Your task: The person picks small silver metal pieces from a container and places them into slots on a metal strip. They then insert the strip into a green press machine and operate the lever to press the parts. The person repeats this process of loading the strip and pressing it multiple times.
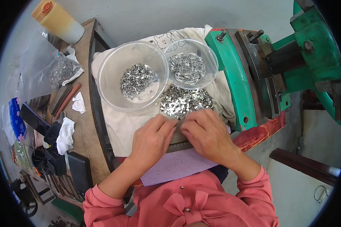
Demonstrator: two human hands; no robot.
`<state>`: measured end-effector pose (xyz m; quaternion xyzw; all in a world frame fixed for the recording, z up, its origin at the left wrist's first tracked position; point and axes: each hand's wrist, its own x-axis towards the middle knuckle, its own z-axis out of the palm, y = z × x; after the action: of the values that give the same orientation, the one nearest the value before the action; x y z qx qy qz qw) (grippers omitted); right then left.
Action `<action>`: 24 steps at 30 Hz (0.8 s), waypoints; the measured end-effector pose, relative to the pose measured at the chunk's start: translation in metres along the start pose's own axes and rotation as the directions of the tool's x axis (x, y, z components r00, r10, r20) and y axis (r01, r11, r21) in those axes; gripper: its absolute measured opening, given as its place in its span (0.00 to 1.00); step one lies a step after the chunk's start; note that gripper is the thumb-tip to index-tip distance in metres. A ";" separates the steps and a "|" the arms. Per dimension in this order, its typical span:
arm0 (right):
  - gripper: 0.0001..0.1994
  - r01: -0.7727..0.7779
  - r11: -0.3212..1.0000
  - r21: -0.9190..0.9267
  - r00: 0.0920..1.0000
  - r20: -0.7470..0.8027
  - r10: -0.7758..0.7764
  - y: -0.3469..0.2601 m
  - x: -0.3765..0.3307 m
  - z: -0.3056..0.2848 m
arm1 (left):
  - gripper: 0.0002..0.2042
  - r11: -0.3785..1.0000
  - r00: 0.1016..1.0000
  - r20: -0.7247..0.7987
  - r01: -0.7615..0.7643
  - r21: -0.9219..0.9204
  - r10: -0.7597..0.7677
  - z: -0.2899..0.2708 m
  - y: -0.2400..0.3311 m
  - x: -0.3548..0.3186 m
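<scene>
Left hand (pixel 152 138) and right hand (pixel 205 133) are working side by side at the near edge of the loose pile of small metal clips (pixel 185 101), fingertips curled down and meeting at the middle. We're seeing both hands loosely closed, pinching at something small between them; which piece exactly we can't tell, the fingers are hiding it.

We're reading progress from three heaps:
- large clear bowl (pixel 132 75), upper left of the pile, is holding a modest heap of clips in its middle, much of its bottom showing bare.
- small clear bowl (pixel 189 64), touching the large one on its right, is holding a denser heap.
- loose pile is lying on the white cloth (pixel 121 125) just below both bowls, still sizeable.

So we're judging the sorting as partway: a good share is already sitting in bowls, a comparable lot is still waiting on the cloth.

Hands are resting over a grey metal strip (pixel 180 143) and a lilac checked cloth (pixel 178 164). Green press machine (pixel 235 75) is standing right of the cloth. Another plastic bag of clips (pixel 62 72) is lying on the wooden bench (pixel 88 125) at left.
</scene>
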<state>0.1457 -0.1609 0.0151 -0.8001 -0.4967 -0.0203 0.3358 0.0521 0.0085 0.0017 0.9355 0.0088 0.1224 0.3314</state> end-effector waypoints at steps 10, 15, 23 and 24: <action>0.11 -0.028 0.994 0.102 0.999 0.030 0.025 -0.018 -0.035 0.005 | 0.06 1.000 1.000 -0.014 0.009 -0.004 -0.009 0.005 -0.006 0.005; 0.10 -0.059 0.997 0.049 0.998 -0.005 0.060 -0.002 -0.018 -0.005 | 0.07 0.999 0.999 -0.005 0.041 -0.023 -0.042 -0.011 -0.006 -0.007; 0.08 0.051 0.981 -0.187 0.999 0.016 -0.049 0.013 0.008 0.008 | 0.10 0.996 0.999 -0.008 0.037 -0.081 -0.038 -0.028 0.005 -0.041; 0.08 0.080 0.976 -0.204 0.997 0.021 -0.077 0.010 0.009 0.009 | 0.10 0.996 0.999 -0.009 0.034 -0.086 -0.035 -0.026 0.006 -0.044</action>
<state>0.1560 -0.1517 0.0059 -0.8103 -0.5253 -0.0795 0.2474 0.0033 0.0153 0.0151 0.9195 0.0214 0.1215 0.3731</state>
